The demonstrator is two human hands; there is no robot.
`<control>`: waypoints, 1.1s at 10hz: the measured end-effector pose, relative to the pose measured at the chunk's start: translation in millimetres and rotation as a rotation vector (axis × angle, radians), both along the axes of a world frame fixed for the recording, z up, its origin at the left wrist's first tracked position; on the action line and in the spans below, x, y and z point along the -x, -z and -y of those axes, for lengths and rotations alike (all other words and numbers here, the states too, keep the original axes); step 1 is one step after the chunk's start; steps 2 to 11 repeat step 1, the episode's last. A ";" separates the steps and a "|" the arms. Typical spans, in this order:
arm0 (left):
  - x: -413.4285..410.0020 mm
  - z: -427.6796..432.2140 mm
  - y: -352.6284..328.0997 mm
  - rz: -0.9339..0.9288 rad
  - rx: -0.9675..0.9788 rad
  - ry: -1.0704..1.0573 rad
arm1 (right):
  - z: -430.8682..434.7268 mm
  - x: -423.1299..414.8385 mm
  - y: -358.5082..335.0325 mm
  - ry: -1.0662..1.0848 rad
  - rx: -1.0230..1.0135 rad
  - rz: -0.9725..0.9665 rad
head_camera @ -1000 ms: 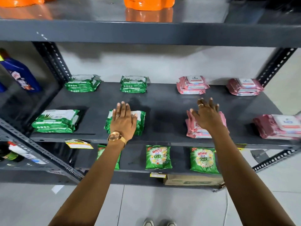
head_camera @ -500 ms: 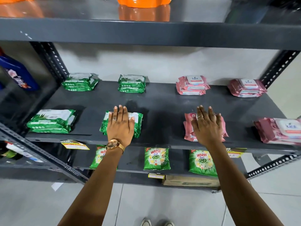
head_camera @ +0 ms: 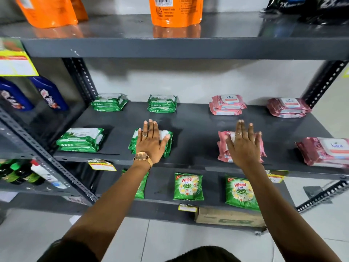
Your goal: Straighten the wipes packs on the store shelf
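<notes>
The grey middle shelf (head_camera: pixel 194 125) carries small stacks of wipes packs in two rows. My left hand (head_camera: pixel 151 142) lies flat, fingers spread, on top of the front green stack (head_camera: pixel 168 144). My right hand (head_camera: pixel 244 146) lies flat on the front pink stack (head_camera: pixel 222 148). More green stacks sit at front left (head_camera: pixel 81 139), back left (head_camera: pixel 108 102) and back middle (head_camera: pixel 162 104). Pink stacks sit at back (head_camera: pixel 227 104), back right (head_camera: pixel 288 107) and front right (head_camera: pixel 324 151). Neither hand grips anything.
Green detergent pouches (head_camera: pixel 188 186) lie on the shelf below, with a cardboard box (head_camera: pixel 229 217) under them. Orange pouches (head_camera: pixel 175 10) stand on the top shelf. Blue bottles (head_camera: pixel 49 93) fill the rack at left. Slotted uprights (head_camera: pixel 81 78) frame the shelf.
Both hands stay flat on the front green and pink stacks. The right hand has lowered from hovering onto the pink stack. The view has tilted up, showing more of the top shelf.
</notes>
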State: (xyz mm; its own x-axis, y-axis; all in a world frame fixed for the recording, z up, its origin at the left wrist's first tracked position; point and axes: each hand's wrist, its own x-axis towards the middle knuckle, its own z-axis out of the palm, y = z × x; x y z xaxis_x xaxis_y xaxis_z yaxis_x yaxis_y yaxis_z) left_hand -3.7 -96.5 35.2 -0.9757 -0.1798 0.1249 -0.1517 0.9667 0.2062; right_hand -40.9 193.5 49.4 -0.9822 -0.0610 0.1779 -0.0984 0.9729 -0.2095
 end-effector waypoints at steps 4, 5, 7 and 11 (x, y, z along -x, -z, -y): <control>-7.9 -15.4 -24.3 -0.170 0.078 0.269 | 4.5 -22.4 -27.6 -0.105 0.140 -0.076; -7.9 -15.4 -24.3 -0.170 0.078 0.269 | 4.5 -22.4 -27.6 -0.105 0.140 -0.076; -7.9 -15.4 -24.3 -0.170 0.078 0.269 | 4.5 -22.4 -27.6 -0.105 0.140 -0.076; -7.9 -15.4 -24.3 -0.170 0.078 0.269 | 4.5 -22.4 -27.6 -0.105 0.140 -0.076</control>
